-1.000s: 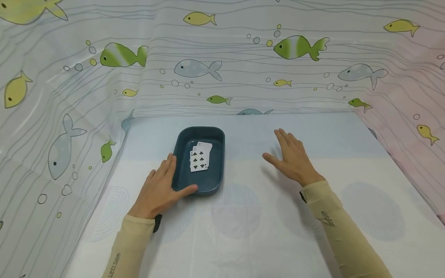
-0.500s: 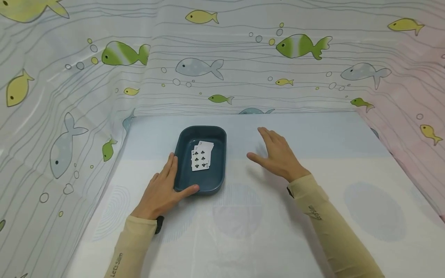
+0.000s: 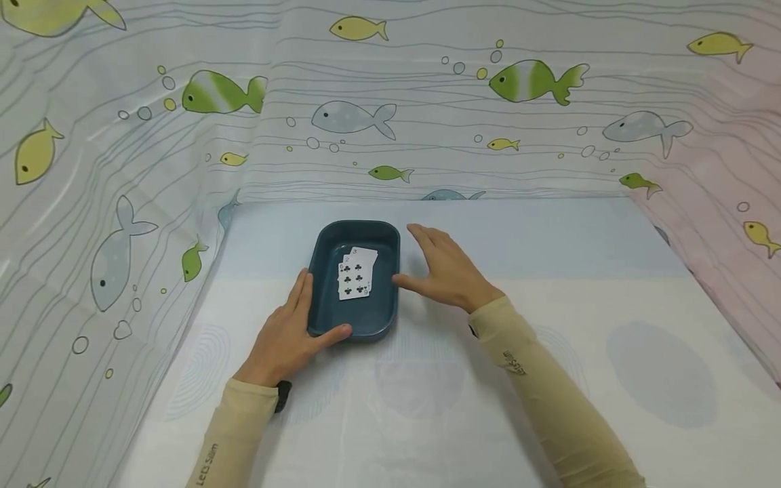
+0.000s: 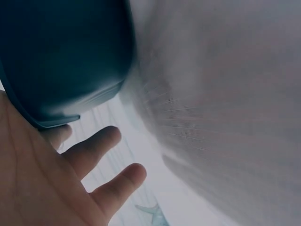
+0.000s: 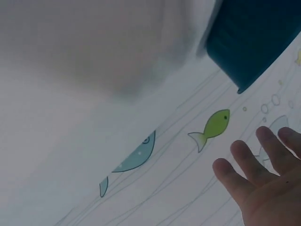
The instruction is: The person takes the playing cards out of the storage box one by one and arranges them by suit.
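Note:
A dark teal rectangular dish with rounded corners rests on the table, left of centre. Inside it lies a small overlapping stack of playing cards, a six of clubs on top. My left hand lies along the dish's left side, fingers straight at the wall and thumb at the near rim. At the right side, my right hand is spread, its thumb tip overlapping the rim and its fingers a little off the wall. The right wrist view shows these fingers straight, below the dish's wall.
A pale cloth with faint circles covers the table. Behind and to both sides hangs a fish-print curtain. Beige sleeves cover both forearms.
My right hand has moved left across the table to the dish's right side. My left hand has stayed at the dish. The dish and cards have kept their place.

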Action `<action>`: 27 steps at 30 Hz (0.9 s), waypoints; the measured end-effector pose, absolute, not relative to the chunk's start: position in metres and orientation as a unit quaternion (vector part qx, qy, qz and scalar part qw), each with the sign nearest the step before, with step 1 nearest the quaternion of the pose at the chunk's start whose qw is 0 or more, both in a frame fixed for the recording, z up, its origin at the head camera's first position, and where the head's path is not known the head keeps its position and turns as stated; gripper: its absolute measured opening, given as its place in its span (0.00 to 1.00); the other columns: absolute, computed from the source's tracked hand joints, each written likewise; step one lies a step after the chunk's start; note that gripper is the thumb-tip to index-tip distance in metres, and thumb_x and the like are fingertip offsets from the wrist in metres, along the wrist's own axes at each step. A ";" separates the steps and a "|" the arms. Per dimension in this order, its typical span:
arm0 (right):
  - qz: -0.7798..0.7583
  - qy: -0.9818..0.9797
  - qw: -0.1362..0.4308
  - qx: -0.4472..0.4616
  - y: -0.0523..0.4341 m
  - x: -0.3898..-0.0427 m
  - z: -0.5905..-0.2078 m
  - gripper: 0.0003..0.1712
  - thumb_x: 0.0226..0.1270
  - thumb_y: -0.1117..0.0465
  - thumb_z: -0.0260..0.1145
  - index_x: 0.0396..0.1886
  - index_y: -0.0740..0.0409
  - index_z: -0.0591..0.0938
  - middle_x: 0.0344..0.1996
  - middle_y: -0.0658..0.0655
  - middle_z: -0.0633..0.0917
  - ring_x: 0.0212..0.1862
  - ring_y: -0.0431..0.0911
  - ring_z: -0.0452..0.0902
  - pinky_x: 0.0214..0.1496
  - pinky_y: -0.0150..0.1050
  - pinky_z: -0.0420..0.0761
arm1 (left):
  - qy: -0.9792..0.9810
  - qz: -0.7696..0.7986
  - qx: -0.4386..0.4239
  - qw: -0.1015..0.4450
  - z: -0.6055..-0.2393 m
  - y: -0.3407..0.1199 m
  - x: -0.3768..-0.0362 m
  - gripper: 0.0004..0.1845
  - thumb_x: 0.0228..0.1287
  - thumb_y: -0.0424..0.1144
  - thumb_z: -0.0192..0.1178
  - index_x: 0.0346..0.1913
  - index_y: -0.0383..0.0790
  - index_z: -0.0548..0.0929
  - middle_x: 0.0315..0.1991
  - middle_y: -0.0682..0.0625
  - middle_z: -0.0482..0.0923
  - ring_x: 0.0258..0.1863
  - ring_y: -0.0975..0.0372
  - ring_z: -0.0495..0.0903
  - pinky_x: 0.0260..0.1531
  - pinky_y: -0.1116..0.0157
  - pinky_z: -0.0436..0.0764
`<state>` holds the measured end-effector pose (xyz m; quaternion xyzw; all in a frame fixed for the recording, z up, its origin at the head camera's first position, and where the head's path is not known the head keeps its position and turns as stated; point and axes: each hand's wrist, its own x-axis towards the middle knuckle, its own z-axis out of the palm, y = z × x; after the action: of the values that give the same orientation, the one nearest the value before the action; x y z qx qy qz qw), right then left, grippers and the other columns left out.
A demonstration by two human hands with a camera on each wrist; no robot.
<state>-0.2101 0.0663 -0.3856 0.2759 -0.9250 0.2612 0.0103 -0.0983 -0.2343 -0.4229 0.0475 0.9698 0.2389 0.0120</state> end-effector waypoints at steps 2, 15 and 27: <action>0.262 -0.922 0.010 0.286 0.058 -0.213 -0.384 0.60 0.60 0.27 0.66 0.82 0.51 0.55 0.77 0.55 0.62 0.77 0.51 0.54 0.77 0.50 0.57 | 0.970 0.237 0.048 0.010 -0.423 -0.235 -0.098 0.67 0.57 0.79 0.56 0.82 0.43 0.34 0.83 0.50 0.32 0.71 0.37 0.62 0.67 0.39 0.61; 0.229 -0.919 -0.026 0.319 0.008 -0.230 -0.379 0.63 0.57 0.31 0.72 0.82 0.54 0.55 0.77 0.58 0.63 0.76 0.53 0.57 0.76 0.48 0.59 | 0.972 0.230 0.056 -0.003 -0.424 -0.235 -0.099 0.67 0.56 0.79 0.57 0.82 0.42 0.36 0.83 0.48 0.34 0.74 0.41 0.60 0.66 0.41 0.66; 0.201 -0.910 -0.077 0.355 -0.019 -0.244 -0.383 0.62 0.55 0.35 0.76 0.82 0.51 0.56 0.76 0.56 0.64 0.76 0.51 0.57 0.75 0.50 0.61 | 0.972 0.229 0.056 -0.004 -0.423 -0.236 -0.099 0.67 0.55 0.80 0.57 0.82 0.42 0.38 0.83 0.50 0.34 0.74 0.42 0.61 0.66 0.42 0.65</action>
<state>-0.2441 -0.0191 -0.3835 0.3549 -0.9097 0.2015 -0.0773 -0.0987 -0.2356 -0.4233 0.0561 0.9719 0.2288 -0.0038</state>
